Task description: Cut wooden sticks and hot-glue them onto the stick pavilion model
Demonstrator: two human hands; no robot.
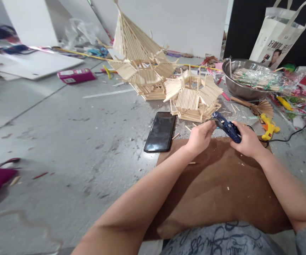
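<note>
on the grey floor [110, 152], starting at the left, a magenta box [77, 75] lies well apart from a tall tower of pale sticks [142, 63] with a pointed roof. a black phone [160, 131] lies flat near the tower, short stick pieces [175, 136] just beside it. next, a smaller stick model [188, 99] stands upright, just beyond the hands. the person's left hand [201, 136] is at the head of a dark blue hand tool [230, 131], its fingers curled close together; whether they pinch a stick cannot be told. the right hand [245, 140] is wrapped around the tool's handle end, fingers bent against it. both hands are over a brown mat [211, 205]. to work well here, the left fingertips should probably keep clear of the tool's working end, while the right hand squeezes evenly and holds it steady. farther right are a metal bowl [238, 86] of wrapped sticks and a yellow glue gun [269, 126].
</note>
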